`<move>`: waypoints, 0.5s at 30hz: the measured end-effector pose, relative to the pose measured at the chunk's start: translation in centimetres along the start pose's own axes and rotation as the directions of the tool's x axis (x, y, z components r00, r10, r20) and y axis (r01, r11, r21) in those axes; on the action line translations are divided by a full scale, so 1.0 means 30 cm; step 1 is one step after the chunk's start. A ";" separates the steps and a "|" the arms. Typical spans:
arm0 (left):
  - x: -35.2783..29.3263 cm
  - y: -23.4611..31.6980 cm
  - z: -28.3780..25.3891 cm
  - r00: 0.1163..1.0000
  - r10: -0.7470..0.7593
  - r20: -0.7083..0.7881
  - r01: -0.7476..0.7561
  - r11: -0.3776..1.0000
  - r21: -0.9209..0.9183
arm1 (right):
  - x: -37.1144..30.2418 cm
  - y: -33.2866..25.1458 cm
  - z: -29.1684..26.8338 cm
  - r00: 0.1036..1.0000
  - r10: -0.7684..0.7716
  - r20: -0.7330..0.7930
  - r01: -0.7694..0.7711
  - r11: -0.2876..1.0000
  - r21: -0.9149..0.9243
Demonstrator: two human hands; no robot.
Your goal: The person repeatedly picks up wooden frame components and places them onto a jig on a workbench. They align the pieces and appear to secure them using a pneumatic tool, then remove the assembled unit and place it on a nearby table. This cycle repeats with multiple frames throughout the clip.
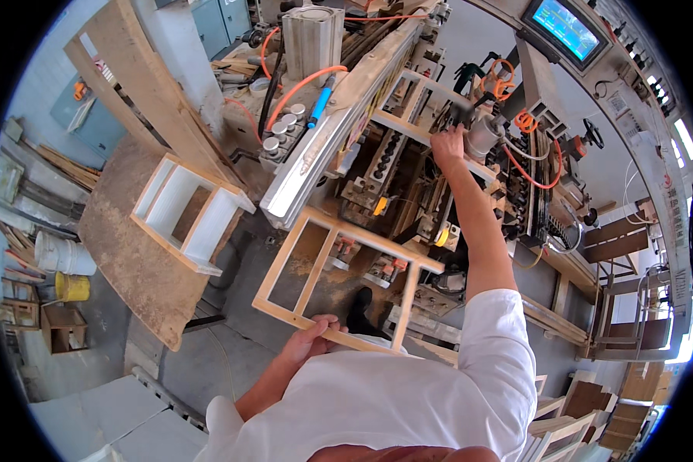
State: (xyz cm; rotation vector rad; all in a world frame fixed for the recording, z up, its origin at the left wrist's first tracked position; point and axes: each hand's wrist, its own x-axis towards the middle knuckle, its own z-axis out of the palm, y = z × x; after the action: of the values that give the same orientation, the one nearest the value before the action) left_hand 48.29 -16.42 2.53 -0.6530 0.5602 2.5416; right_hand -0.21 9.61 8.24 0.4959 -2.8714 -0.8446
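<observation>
Wooden frame [316,271] held low before the white shirt [385,389]; left hand [308,344] closed on its near rail. Right hand [448,146] extended to machine, near metal cylinder [483,137]; its grip cannot be told.

Wooden frame [316,270]: pale honey-tan, six o'clock, near centre.
Shirt [393,393]: plain white, six o'clock, low.
Tabletop [123,223]: mottled dusty brown, nine o'clock.
Screen [565,31]: bright blue, between one and two o'clock.
</observation>
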 end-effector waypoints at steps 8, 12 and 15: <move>0.048 0.039 -0.326 0.952 0.128 -0.279 -0.157 0.984 -0.082 | -0.010 -0.007 0.014 0.989 -0.016 -0.145 0.019 1.000 0.021; 0.164 0.012 -0.500 0.877 0.128 -0.464 -0.129 0.991 0.030 | -0.015 0.009 0.012 0.989 -0.020 -0.149 0.023 1.000 0.021; 0.251 -0.003 -0.565 0.878 0.104 -0.467 -0.045 0.990 0.135 | -0.008 0.016 0.043 0.990 -0.022 -0.139 0.029 0.999 0.044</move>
State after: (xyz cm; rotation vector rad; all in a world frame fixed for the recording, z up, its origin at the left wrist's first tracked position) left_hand 48.27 -22.09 -15.14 -1.2443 0.9106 2.3879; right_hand -0.38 10.73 7.43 0.5734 -2.7688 -0.7188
